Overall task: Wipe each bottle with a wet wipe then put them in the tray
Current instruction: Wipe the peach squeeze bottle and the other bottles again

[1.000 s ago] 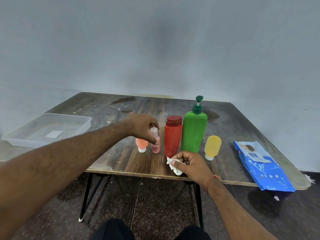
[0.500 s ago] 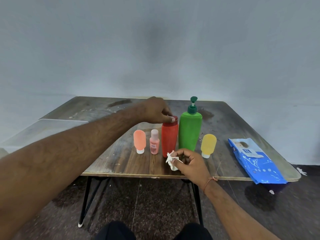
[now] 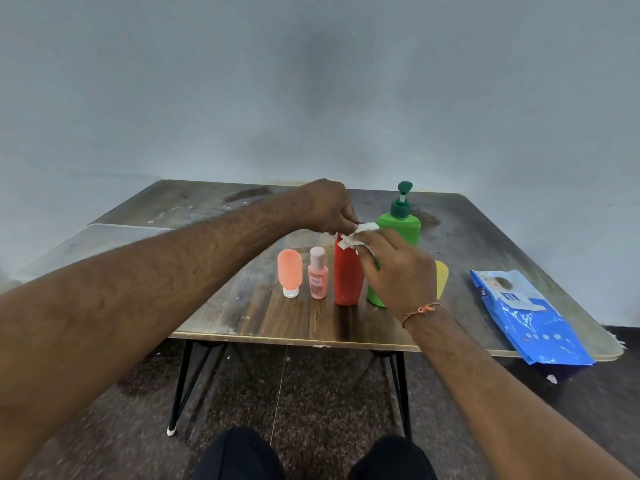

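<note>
A: Bottles stand in a row near the front of the worktop (image 3: 263, 317): peach tube (image 3: 289, 271), pink bottle (image 3: 318, 277), red bottle (image 3: 347, 271), green pump bottle (image 3: 398, 223), and a yellow tube (image 3: 441, 277) half hidden behind the right wrist; why the two hands on one bottle?

B: Left hand (image 3: 329, 206) has its grip curled round the top of the red bottle, I judge to steady it upright; right hand (image 3: 398, 271) pinches the crumpled wipe (image 3: 358, 237) in bent fingers and presses it to the bottle's upper side; one holds so the other can rub.

A: And the tray?

B: Only a blurred pale edge at far left, behind the left forearm; I cannot say more of it; no bottle looks to be in it, so the red one seems the first or an early one being wiped.

A: Wipes?

B: Blue pack (image 3: 526, 313) lies flat at the right edge, overhanging the corner slightly; well apart from the bottles.

A: Surface, room?

B: Worn wood-grain top, stained and speckled toward the back; black metal legs; dark mottled floor; plain grey wall behind; small white scraps on the floor at right.
</note>
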`<action>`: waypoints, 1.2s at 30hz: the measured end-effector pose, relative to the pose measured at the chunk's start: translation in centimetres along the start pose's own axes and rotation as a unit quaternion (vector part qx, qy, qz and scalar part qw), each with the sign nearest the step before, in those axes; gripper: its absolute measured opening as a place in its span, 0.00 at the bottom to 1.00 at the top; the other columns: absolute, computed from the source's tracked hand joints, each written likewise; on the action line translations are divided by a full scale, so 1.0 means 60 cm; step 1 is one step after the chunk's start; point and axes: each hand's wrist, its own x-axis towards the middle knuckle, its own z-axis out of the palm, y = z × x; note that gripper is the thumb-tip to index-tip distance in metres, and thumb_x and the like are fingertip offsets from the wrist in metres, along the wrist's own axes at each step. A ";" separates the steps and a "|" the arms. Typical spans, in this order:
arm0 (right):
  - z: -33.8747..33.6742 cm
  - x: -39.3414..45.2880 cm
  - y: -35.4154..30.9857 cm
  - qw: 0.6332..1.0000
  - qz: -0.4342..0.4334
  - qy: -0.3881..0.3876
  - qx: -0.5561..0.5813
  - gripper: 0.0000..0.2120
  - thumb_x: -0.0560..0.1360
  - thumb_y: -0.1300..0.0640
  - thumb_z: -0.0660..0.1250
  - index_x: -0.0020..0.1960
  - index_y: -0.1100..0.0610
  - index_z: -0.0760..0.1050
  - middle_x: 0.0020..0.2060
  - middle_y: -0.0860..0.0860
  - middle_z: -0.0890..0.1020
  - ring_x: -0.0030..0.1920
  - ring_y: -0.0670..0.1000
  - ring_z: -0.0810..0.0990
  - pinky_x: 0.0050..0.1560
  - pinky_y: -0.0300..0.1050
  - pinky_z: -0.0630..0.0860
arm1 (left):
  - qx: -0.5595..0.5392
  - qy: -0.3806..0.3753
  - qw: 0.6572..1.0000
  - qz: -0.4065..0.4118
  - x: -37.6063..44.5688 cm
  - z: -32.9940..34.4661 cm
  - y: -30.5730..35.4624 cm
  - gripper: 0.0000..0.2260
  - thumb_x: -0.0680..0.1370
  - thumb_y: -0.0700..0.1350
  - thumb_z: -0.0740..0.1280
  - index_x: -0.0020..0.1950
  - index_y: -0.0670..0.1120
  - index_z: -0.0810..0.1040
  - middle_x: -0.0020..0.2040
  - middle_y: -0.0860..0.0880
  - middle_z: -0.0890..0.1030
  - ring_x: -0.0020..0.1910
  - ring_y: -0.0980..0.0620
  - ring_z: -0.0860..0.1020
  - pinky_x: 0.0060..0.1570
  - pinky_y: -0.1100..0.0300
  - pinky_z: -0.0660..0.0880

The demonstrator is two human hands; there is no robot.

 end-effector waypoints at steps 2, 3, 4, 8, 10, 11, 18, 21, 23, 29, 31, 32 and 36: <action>0.010 -0.015 0.004 0.999 -0.024 -0.031 -0.008 0.09 0.82 0.52 0.69 0.60 0.50 0.84 0.53 0.47 0.85 0.38 0.54 0.83 0.31 0.49 0.78 | -0.009 0.004 1.000 0.001 0.002 0.001 -0.003 0.10 0.81 0.54 0.73 0.59 0.54 0.89 0.41 0.52 0.88 0.41 0.55 0.82 0.42 0.59 0.73; 0.014 -0.024 0.005 0.998 -0.036 -0.041 -0.013 0.09 0.83 0.52 0.68 0.60 0.51 0.84 0.54 0.47 0.85 0.36 0.54 0.83 0.30 0.49 0.78 | -0.011 0.005 1.000 0.002 0.003 0.002 -0.004 0.11 0.81 0.55 0.73 0.60 0.54 0.89 0.42 0.52 0.88 0.41 0.55 0.82 0.43 0.59 0.73; 0.019 -0.034 0.005 0.998 -0.047 -0.048 -0.019 0.09 0.83 0.52 0.68 0.60 0.52 0.84 0.54 0.47 0.85 0.35 0.54 0.82 0.29 0.48 0.78 | -0.010 0.005 1.000 0.001 0.004 0.003 -0.005 0.12 0.81 0.56 0.73 0.61 0.53 0.88 0.43 0.51 0.88 0.42 0.56 0.82 0.42 0.59 0.73; 0.042 -0.085 -0.003 0.987 -0.092 -0.127 -0.039 0.08 0.82 0.53 0.69 0.58 0.54 0.83 0.54 0.48 0.83 0.31 0.54 0.82 0.26 0.48 0.78 | -0.013 0.005 1.000 -0.007 0.008 0.005 -0.008 0.14 0.81 0.57 0.72 0.63 0.53 0.87 0.44 0.51 0.89 0.45 0.54 0.85 0.39 0.63 0.71; 0.054 -0.115 -0.003 0.979 -0.093 -0.174 -0.054 0.07 0.78 0.56 0.73 0.56 0.54 0.83 0.53 0.48 0.83 0.30 0.55 0.82 0.25 0.47 0.78 | -0.013 0.006 1.000 -0.006 0.009 0.006 -0.011 0.14 0.80 0.57 0.73 0.62 0.53 0.87 0.44 0.52 0.89 0.46 0.54 0.85 0.41 0.63 0.73; 0.058 -0.125 -0.002 0.975 -0.088 -0.193 -0.063 0.07 0.78 0.58 0.73 0.55 0.53 0.83 0.53 0.47 0.83 0.30 0.55 0.82 0.24 0.47 0.77 | -0.013 0.005 1.000 -0.004 0.010 0.007 -0.013 0.14 0.80 0.57 0.73 0.62 0.53 0.87 0.44 0.52 0.89 0.45 0.55 0.85 0.41 0.62 0.73; 0.027 -0.060 -0.009 0.983 -0.097 -0.140 -0.074 0.09 0.81 0.54 0.70 0.60 0.54 0.81 0.55 0.49 0.82 0.32 0.55 0.81 0.27 0.48 0.77 | -0.030 -0.004 1.000 -0.004 0.017 0.004 -0.022 0.13 0.79 0.58 0.74 0.60 0.54 0.89 0.39 0.55 0.88 0.38 0.62 0.81 0.40 0.62 0.71; 0.013 -0.009 -0.015 0.992 -0.067 -0.067 -0.087 0.09 0.83 0.53 0.69 0.62 0.52 0.82 0.54 0.49 0.83 0.32 0.56 0.80 0.27 0.49 0.76 | -0.032 -0.007 0.999 -0.003 0.019 0.003 -0.024 0.11 0.79 0.58 0.74 0.58 0.56 0.89 0.38 0.58 0.87 0.39 0.62 0.83 0.40 0.64 0.70; 0.014 0.004 -0.021 0.992 -0.064 -0.054 -0.097 0.10 0.83 0.53 0.68 0.63 0.51 0.82 0.55 0.49 0.83 0.32 0.57 0.81 0.27 0.49 0.76 | -0.039 -0.006 0.999 -0.005 0.020 0.003 -0.026 0.11 0.79 0.58 0.74 0.58 0.56 0.89 0.39 0.58 0.87 0.39 0.62 0.83 0.41 0.64 0.71; 0.036 -0.030 -0.047 0.984 -0.086 -0.098 -0.122 0.06 0.80 0.56 0.72 0.57 0.54 0.83 0.51 0.49 0.82 0.25 0.55 0.77 0.24 0.43 0.62 | -0.045 -0.007 0.999 -0.012 0.021 0.005 -0.027 0.12 0.79 0.57 0.75 0.59 0.55 0.89 0.38 0.58 0.87 0.42 0.61 0.85 0.41 0.64 0.71; 0.047 -0.055 -0.050 0.982 -0.087 -0.126 -0.112 0.06 0.78 0.58 0.74 0.55 0.55 0.83 0.51 0.50 0.82 0.25 0.55 0.77 0.22 0.44 0.67 | -0.048 -0.009 0.999 -0.013 0.022 0.006 -0.029 0.13 0.79 0.58 0.75 0.60 0.55 0.88 0.39 0.56 0.87 0.41 0.62 0.84 0.41 0.63 0.72; 0.052 -0.069 -0.049 0.981 -0.088 -0.138 -0.106 0.06 0.77 0.58 0.74 0.54 0.55 0.83 0.51 0.50 0.82 0.25 0.55 0.78 0.22 0.44 0.70 | -0.049 -0.009 0.999 -0.013 0.023 0.006 -0.030 0.13 0.79 0.58 0.74 0.60 0.55 0.88 0.39 0.57 0.87 0.40 0.62 0.84 0.42 0.63 0.73; 0.067 -0.117 -0.041 0.974 -0.083 -0.187 -0.095 0.09 0.74 0.59 0.77 0.53 0.54 0.84 0.50 0.49 0.83 0.25 0.54 0.79 0.21 0.44 0.72 | -0.059 -0.010 0.998 -0.012 0.023 0.007 -0.033 0.13 0.79 0.58 0.75 0.60 0.55 0.89 0.36 0.58 0.86 0.38 0.63 0.83 0.42 0.62 0.73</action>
